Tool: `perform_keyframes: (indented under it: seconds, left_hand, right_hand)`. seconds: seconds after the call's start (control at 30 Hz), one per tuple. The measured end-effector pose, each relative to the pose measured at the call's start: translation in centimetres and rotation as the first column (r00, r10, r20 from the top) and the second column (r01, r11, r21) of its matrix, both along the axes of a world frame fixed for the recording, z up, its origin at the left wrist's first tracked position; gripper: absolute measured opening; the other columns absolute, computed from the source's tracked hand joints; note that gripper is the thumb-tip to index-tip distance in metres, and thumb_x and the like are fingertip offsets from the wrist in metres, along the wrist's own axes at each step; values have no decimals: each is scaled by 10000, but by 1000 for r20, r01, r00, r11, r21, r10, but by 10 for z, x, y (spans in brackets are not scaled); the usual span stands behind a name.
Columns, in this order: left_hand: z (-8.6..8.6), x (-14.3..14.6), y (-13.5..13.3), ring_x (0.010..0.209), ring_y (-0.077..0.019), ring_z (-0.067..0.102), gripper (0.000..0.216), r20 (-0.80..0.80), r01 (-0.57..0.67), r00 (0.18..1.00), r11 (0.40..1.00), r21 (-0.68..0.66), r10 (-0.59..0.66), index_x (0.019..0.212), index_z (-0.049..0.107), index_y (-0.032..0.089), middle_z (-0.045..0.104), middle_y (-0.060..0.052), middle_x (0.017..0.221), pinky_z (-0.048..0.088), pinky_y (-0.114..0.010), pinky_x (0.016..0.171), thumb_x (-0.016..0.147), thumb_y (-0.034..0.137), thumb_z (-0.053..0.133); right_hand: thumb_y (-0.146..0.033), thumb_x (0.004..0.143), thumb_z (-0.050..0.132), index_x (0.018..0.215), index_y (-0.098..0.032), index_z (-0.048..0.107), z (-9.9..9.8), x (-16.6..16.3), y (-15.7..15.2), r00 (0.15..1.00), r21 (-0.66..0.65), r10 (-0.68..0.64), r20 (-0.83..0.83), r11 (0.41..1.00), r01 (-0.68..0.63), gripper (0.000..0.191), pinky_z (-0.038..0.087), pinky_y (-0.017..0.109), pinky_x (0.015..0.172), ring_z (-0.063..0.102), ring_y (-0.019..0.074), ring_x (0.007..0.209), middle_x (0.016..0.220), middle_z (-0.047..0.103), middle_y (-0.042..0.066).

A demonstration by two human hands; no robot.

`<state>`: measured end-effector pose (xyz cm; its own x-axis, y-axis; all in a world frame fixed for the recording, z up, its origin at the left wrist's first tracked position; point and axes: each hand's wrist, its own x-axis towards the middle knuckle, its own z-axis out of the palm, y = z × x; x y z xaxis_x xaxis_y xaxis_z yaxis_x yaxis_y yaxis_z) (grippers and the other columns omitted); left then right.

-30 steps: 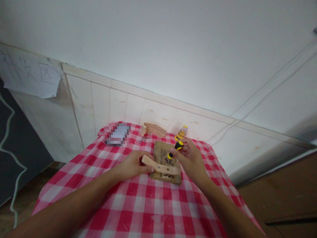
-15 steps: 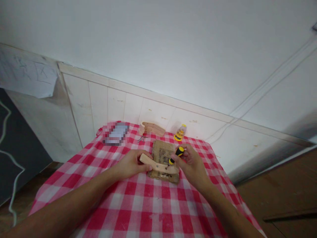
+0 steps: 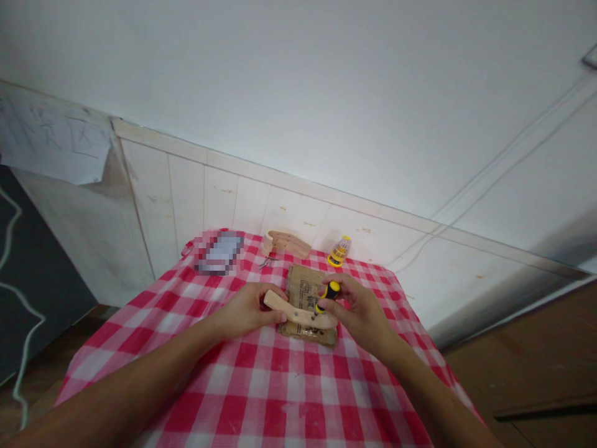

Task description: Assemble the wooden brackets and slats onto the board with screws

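The bar [image 3: 304, 317] is gripped at its left end by the left hand [image 3: 249, 310], over the cardboard [image 3: 298, 286] on the desk [image 3: 289, 398]. A tilted screwdriver [image 3: 329, 295] is held in the right hand [image 3: 361, 305], lower end at the bar. Farther off, metal bits [image 3: 268, 263], curved wood [image 3: 293, 243] and a yellow case [image 3: 339, 251] are seen.

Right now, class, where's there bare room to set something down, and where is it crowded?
Bare cloth lies between left forearm and right forearm, nearer than the cardboard, and between left forearm and pixelated device. Crowded: around the cardboard, with left hand, right hand, wooden piece and screwdriver.
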<state>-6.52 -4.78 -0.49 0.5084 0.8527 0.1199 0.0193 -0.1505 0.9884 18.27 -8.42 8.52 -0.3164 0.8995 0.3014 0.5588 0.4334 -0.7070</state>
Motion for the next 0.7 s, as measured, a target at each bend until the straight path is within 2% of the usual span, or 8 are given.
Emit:
perform_keyframes:
  seconds: [0.1, 0.23, 0.5, 0.7]
  left_hand:
    - [0, 0, 0, 763, -170, 667, 302, -7, -16, 1000, 1000, -5, 16, 948, 691, 152, 733, -19, 837, 534, -283, 703, 728, 320, 812]
    - [-1, 1, 0, 784, -178, 672, 336, -3, -25, 1000, 1000, -14, 25, 971, 701, 148, 735, -27, 858, 543, -296, 724, 719, 333, 823]
    - [-10, 2, 3, 768, -172, 665, 420, 49, -16, 999, 999, -51, 18, 1011, 695, 152, 723, -17, 848, 545, -294, 705, 668, 321, 869]
    - [-13, 3, 5, 776, -165, 669, 536, 134, 2, 991, 996, -89, 10, 1072, 663, 160, 721, -7, 871, 554, -291, 710, 602, 243, 907]
  right_hand:
    - [-264, 820, 724, 990, -232, 647, 0, -2, -2, 995, 17, -97, 27, 995, 96, 190, 536, 340, 736, 694, 216, 831, 916, 741, 32]
    - [-297, 751, 789, 866, -225, 612, 2, -6, -4, 981, 43, -191, 29, 981, 190, 223, 500, 303, 663, 672, 198, 744, 828, 724, 14]
    - [-324, 677, 847, 765, -228, 545, 2, -13, -2, 970, 65, -244, -17, 967, 245, 328, 463, 273, 609, 622, 170, 661, 724, 670, -21]
    - [-340, 641, 876, 759, -226, 553, -5, -14, -1, 961, 41, -268, -73, 962, 271, 362, 446, 267, 574, 581, 161, 628, 693, 647, -26]
